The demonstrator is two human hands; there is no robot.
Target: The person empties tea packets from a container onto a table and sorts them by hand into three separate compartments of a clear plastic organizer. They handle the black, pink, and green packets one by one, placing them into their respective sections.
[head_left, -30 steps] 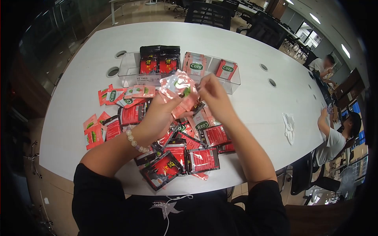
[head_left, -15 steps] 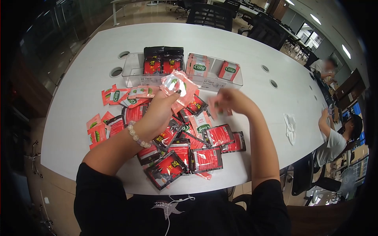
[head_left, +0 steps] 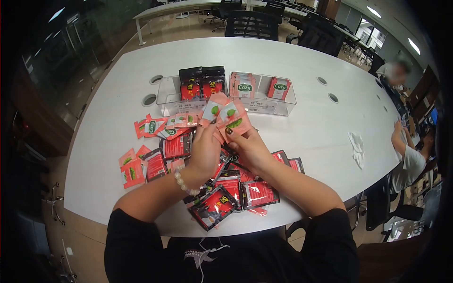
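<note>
My left hand [head_left: 206, 148] is closed on several pink tea sachets [head_left: 213, 108] fanned above the pile. Beside it, my right hand [head_left: 250, 150] pinches another pink sachet [head_left: 236, 118], which overlaps the left hand's bunch. Both hands are over a loose heap of red-and-black coffee packets [head_left: 214, 207], partly hidden by my forearms. More pink Cozy sachets [head_left: 153, 126] lie at the heap's left. Behind the hands, a clear plastic bin [head_left: 168, 109] holds upright black-and-red packets [head_left: 190, 89]. A second clear bin [head_left: 269, 108] holds pink Cozy sachets [head_left: 244, 87] and a redder Cozy sachet [head_left: 279, 87].
A crumpled white tissue [head_left: 357, 150] lies on the right of the white table [head_left: 311, 122]. Round cable holes [head_left: 149, 99] pierce the tabletop. A black chair [head_left: 252, 26] stands beyond the far edge. Two people sit at the right, one in a light shirt [head_left: 409, 165].
My right hand has moved left and up, bringing its pink sachet against those in my left hand. The camera view has shifted slightly.
</note>
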